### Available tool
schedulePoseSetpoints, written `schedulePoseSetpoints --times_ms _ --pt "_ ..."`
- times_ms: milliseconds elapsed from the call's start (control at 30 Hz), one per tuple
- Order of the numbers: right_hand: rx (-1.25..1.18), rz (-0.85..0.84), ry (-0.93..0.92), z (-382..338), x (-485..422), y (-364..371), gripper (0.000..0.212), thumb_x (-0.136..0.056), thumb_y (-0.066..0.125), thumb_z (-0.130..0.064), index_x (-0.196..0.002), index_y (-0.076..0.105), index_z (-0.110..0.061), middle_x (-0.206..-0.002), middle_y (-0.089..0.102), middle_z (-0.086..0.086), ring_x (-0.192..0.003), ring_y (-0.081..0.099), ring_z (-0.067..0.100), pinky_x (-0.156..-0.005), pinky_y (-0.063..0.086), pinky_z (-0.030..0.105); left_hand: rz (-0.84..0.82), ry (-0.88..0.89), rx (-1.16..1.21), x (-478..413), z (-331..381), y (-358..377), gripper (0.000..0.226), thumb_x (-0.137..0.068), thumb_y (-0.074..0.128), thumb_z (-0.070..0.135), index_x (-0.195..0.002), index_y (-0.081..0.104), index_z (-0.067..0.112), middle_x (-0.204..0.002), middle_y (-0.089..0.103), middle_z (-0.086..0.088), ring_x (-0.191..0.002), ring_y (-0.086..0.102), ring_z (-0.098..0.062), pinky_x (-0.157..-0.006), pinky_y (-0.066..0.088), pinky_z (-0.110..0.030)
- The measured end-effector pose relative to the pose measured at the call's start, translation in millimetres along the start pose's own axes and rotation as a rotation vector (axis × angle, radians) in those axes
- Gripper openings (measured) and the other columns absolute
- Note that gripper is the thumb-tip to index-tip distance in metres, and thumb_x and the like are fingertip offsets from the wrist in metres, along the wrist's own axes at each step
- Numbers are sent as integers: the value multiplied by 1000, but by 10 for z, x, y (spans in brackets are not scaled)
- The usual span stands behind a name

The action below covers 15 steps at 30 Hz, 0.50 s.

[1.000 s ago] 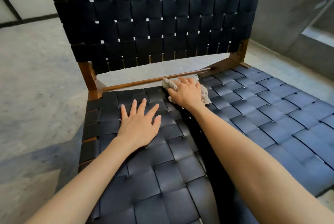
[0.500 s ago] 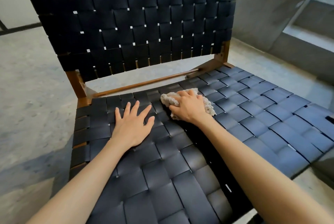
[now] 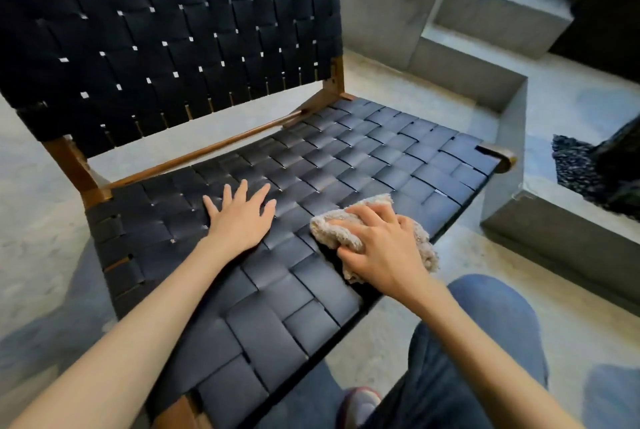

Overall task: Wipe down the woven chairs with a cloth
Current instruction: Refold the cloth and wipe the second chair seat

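Observation:
A chair with a dark woven seat (image 3: pixel 346 158), a woven backrest (image 3: pixel 173 30) and a brown wooden frame fills the view. My left hand (image 3: pixel 240 217) lies flat on the middle of the seat, fingers spread. My right hand (image 3: pixel 377 245) grips a crumpled beige cloth (image 3: pixel 332 231) and presses it onto the seat near the front edge. The cloth sticks out on both sides of the hand.
Grey concrete steps (image 3: pixel 502 23) rise at the right behind the chair. A low concrete ledge (image 3: pixel 554 231) stands right of the seat with a dark speckled thing (image 3: pixel 581 165) on it. My knee in blue trousers (image 3: pixel 485 342) and a shoe (image 3: pixel 360 401) are below the seat's front edge.
My right hand has dragged the cloth from the back rail of the seat toward the front edge. The left hand stays flat on the seat. The view has shifted left.

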State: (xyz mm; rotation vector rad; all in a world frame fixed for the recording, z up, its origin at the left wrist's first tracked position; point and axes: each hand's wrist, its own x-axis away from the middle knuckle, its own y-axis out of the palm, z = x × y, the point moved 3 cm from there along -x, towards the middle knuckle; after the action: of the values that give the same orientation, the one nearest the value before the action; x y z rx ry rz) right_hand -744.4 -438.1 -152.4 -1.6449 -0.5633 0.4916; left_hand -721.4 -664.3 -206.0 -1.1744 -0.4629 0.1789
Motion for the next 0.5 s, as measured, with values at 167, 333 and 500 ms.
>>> schedulePoseSetpoints --times_ms 167,333,500 --pt "-6 92 100 138 263 -30 63 -72 25 -58 -119 63 -40 -135 50 -15 -127 35 19 -97 25 39 -23 72 10 56 328 100 57 -99 16 55 -152 12 35 -161 0 -5 -146 -6 -32 -112 -7 -60" --pt "80 109 277 532 38 -117 67 -74 26 -57 -130 55 -36 -146 42 -9 -132 29 21 -103 21 39 38 95 21 56 280 104 54 -99 18 55 -150 15 38 -161 6 -3 -147 -1 -28 -115 -4 -55" --pt "88 16 94 487 -167 -66 74 -71 13 -59 -137 43 -48 -151 34 -13 -134 26 19 -107 17 37 66 44 27 -11 274 137 57 -99 17 53 -152 14 33 -161 5 -3 -147 -1 -27 -115 -5 -55"
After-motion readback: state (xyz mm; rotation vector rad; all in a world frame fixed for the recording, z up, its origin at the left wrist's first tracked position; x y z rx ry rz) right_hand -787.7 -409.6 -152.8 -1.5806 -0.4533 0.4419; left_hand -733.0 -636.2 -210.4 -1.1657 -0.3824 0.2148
